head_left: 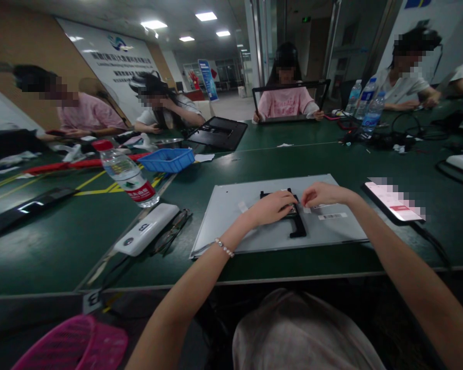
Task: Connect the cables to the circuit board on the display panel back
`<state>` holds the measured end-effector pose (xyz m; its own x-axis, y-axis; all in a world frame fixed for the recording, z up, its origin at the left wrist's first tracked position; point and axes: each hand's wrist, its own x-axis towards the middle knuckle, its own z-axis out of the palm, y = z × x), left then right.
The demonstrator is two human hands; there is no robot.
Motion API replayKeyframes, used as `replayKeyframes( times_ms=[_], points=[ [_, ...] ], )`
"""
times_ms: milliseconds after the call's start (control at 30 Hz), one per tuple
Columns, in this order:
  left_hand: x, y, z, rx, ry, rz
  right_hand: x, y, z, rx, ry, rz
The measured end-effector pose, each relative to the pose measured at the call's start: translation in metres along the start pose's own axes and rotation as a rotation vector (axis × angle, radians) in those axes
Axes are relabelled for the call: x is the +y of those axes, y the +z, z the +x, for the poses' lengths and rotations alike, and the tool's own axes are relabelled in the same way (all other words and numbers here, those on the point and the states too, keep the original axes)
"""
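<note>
A flat grey panel [224, 218], which looks like the metal back of a display, lies on the green table in front of me. On its middle sits a black angular bracket [299, 227]. My left hand [273, 206] lies over the bracket with its fingers curled onto it, hiding part of it. Just to the right, my right hand [324, 194] has its fingers pinched together low over the panel. A small whitish tab [307, 209] shows beneath those fingertips; whether they grip it is unclear. A barcode label [332, 216] is stuck nearby.
Left of the panel are glasses [172, 229], a white power bank [147, 228] and a water bottle [129, 177]. A blue tray [167, 160] stands farther back. A lit phone [393, 201] lies at right. Across the table a person holds a black frame [291, 86].
</note>
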<state>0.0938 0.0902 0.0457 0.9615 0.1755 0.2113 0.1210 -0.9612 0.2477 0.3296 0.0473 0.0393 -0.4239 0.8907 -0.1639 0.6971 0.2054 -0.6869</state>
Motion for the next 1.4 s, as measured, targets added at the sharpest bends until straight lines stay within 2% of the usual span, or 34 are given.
replayKeyframes(
  times_ms=[100,333,533,733,867,1100,1400],
  points=[
    [0.0,0.0,0.0,-0.009,0.002,0.013,-0.006,0.003,0.001,-0.011,0.013,0.04],
    [0.0,0.001,0.0,0.006,-0.005,0.034,-0.001,0.011,0.009,0.122,0.076,0.061],
    [0.004,0.0,-0.002,0.019,0.018,0.021,-0.009,0.019,0.013,0.106,0.085,0.091],
    [0.004,0.002,-0.002,-0.023,0.053,0.037,-0.008,0.019,0.015,0.132,0.095,0.059],
    [0.003,0.004,-0.001,-0.028,0.058,0.04,-0.005,0.016,0.013,0.144,0.04,0.029],
    [0.002,0.004,-0.001,-0.03,0.052,0.029,-0.008,0.015,0.009,0.026,0.053,-0.078],
    [0.002,0.002,0.0,-0.057,0.047,0.035,-0.001,0.009,0.008,0.047,0.068,-0.088]
  ],
)
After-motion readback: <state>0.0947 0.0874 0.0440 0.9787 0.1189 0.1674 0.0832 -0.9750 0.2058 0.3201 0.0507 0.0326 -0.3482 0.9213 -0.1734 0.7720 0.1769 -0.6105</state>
